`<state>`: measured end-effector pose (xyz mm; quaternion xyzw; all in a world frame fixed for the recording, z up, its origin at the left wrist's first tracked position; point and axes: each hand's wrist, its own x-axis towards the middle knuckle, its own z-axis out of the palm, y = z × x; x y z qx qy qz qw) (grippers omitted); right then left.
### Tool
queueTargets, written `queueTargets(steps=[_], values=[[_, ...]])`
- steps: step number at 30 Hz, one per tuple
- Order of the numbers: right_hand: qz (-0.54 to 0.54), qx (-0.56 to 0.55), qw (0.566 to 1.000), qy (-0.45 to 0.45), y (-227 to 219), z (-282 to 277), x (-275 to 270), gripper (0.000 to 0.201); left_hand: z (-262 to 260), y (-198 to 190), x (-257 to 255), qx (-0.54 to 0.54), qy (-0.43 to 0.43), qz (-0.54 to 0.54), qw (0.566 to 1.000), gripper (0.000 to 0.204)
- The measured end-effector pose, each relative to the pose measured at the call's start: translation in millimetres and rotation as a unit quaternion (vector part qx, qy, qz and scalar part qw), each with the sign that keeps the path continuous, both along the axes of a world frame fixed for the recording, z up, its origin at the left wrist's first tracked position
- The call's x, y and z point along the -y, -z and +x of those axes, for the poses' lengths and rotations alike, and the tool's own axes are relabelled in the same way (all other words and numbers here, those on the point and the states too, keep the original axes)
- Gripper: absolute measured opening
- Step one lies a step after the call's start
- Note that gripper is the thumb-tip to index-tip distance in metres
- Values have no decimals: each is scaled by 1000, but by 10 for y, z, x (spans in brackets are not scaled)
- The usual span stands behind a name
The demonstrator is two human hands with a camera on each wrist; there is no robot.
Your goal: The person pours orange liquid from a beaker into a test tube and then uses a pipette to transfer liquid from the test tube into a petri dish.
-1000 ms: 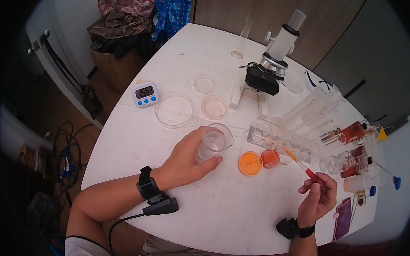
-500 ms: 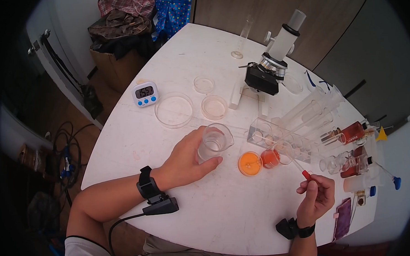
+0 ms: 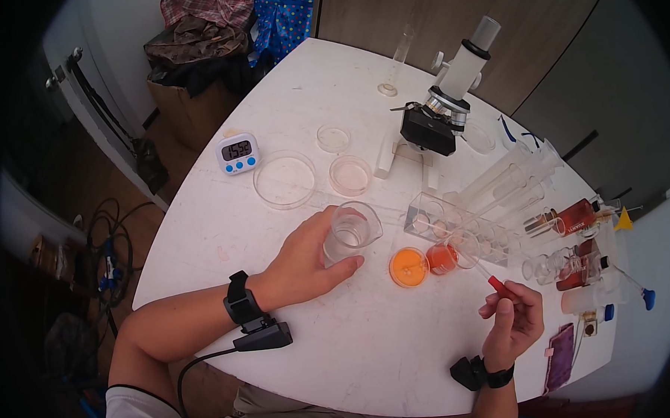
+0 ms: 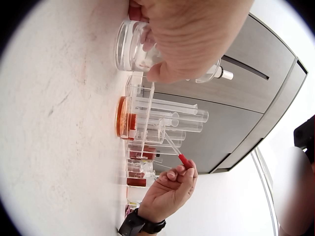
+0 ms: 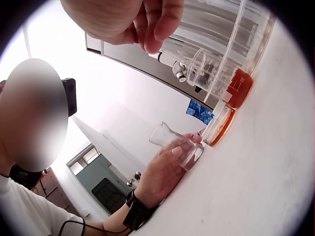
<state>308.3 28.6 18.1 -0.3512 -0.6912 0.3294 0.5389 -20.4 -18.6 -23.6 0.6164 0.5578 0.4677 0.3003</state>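
My left hand [image 3: 300, 257] is wrapped round a clear conical glass beaker [image 3: 351, 227] with a flared spout, standing on the table and holding a little clear liquid. On the right, my right hand [image 3: 513, 322] pinches a dropper [image 3: 499, 285] by its red bulb. Its clear glass tube slants down to the mouth of a glass beaker [image 4: 156, 132] with red-orange liquid [image 5: 239, 88] at the bottom. Touching or close beside that beaker lies a petri dish [image 3: 408, 268] of orange liquid. The right fingers partly hide the bulb.
Behind the orange beaker stands a clear rack [image 3: 425, 216] of tilted-looking test tubes [image 3: 502, 187]. Brown-red bottles [image 3: 577, 217] and a purple case [image 3: 560, 357] line the right edge. Farther back are a microscope [image 3: 450, 99], petri dishes [image 3: 284, 180] and a timer [image 3: 238, 153].
Orange liquid seen in the dropper's tube a second ago no longer shows there. The right hand has shifted slightly left with the dropper. The left hand stays still on its beaker.
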Motion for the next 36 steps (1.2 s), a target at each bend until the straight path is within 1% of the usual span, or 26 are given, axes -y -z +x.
queueTargets(steps=[8, 10, 12, 13, 15, 16, 18, 20, 22, 23, 25, 32, 36], values=[[7, -3, 1000, -7, -3, 4, 21, 25, 2, -10, 0, 4, 1, -5, 1000, 54], [13, -9, 1000, -7, 20, 33, 26, 26, 1, 1, -3, 2, 2, 12, 1000, 54], [40, -6, 999, -31, 70, 79, 14, 25, 1, -7, -1, 3, 1, 5, 1000, 54], [40, -6, 999, -31, 65, 75, 16, 25, 0, -12, 0, 3, 1, -2, 1000, 54], [20, 0, 996, -83, 43, 55, 24, 22, 1, -20, 1, 1, 1, -3, 1000, 54], [21, 0, 996, -83, 36, 45, 21, 22, 1, -21, 1, 0, 1, -4, 1000, 54], [2, 36, 993, -117, 18, 20, 10, 20, -1, -18, 1, 1, 3, -1, 1000, 54], [-12, 45, 992, -118, -17, -16, 6, 19, -2, -17, 1, 3, 4, 2, 1000, 54], [-28, 98, 983, -150, -40, -45, -20, 21, -2, -21, 5, 0, 0, -8, 1000, 55], [-28, 98, 983, -150, -50, -59, -26, 21, -1, -25, 7, 0, 0, -8, 1000, 55], [-34, 135, 977, -161, -68, -85, -32, 23, 2, -34, 9, 4, 1, -12, 1000, 55], [-37, 177, 968, -173, -90, -111, -50, 23, 1, -25, 2, -4, 1, 1, 1000, 55], [-35, 189, 966, -171, -100, -131, -47, 20, -2, 17, -5, -8, -2, 3, 1000, 55]])
